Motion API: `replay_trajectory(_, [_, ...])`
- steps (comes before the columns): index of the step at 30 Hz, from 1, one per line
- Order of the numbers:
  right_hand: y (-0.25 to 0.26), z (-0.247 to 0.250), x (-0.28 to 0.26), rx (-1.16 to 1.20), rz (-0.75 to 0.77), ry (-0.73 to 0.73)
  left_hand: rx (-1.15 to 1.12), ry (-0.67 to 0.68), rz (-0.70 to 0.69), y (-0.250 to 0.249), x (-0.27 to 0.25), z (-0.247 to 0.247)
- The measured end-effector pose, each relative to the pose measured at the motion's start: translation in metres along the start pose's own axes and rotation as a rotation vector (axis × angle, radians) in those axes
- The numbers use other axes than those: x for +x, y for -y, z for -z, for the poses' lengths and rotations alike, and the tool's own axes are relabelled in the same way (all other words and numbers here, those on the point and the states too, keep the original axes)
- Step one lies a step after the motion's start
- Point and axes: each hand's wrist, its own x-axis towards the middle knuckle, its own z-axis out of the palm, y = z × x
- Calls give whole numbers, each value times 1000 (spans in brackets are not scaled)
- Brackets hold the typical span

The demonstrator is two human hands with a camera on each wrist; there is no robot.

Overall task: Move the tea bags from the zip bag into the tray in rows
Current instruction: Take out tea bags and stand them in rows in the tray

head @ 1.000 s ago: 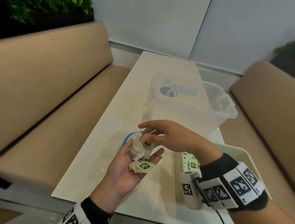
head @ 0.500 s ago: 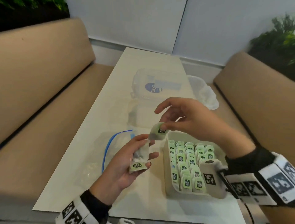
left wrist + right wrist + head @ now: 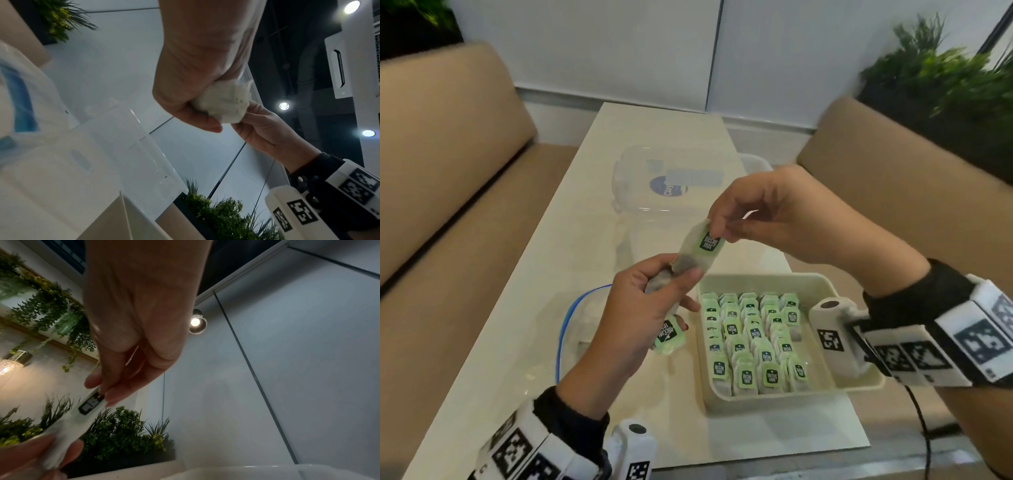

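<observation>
Our right hand [image 3: 787,219], at centre frame, pinches the green tag end of a tea bag [image 3: 697,251] between thumb and fingertips, while our left hand [image 3: 640,315], just below and left of it, curls around the same bag's lower pouch and a second tea bag [image 3: 669,337] against the palm. Lower right of them, the tray [image 3: 822,284] sits on the counter [image 3: 571,219] with tea bags standing in rows. The zip bag [image 3: 577,329] lies left of the tray, behind our left hand. A clear plastic container [image 3: 654,171] stands further up the frame.
</observation>
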Motion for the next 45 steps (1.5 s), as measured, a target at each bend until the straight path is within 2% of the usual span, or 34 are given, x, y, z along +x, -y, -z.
replay_trajectory(9, [-13,7,-18,5,-13,20,39,-4,52,14,-2,-10])
replay_trajectory(14, [-32,11,-32,-99,-47,100,35,2,175,21,-3,0])
replay_trajectory(16, [-50,16,-41,-246,-136,202,-50,-45,277,25,0,14])
replay_trajectory(19, [-82,18,-56,-491,-333,490,-212,-151,449,31,2,36])
replay_trajectory(21, [-104,14,-66,-573,-460,706,-277,-182,497,34,0,45])
replay_trajectory(23, [-122,5,-73,-600,-525,873,-301,-207,522,36,-4,49])
replay_trajectory(26, [-141,-10,-76,-633,-582,1015,-324,-225,546,37,-9,52])
replay_trajectory(31, [-166,-25,-69,-634,-616,1004,-318,-220,536,41,-14,56])
replay_trajectory(40, [-187,-19,-64,-591,-673,913,-336,-207,545,43,-18,52])
replay_trajectory(45, [-187,-20,-63,-582,-665,904,-409,-107,554,46,-15,54])
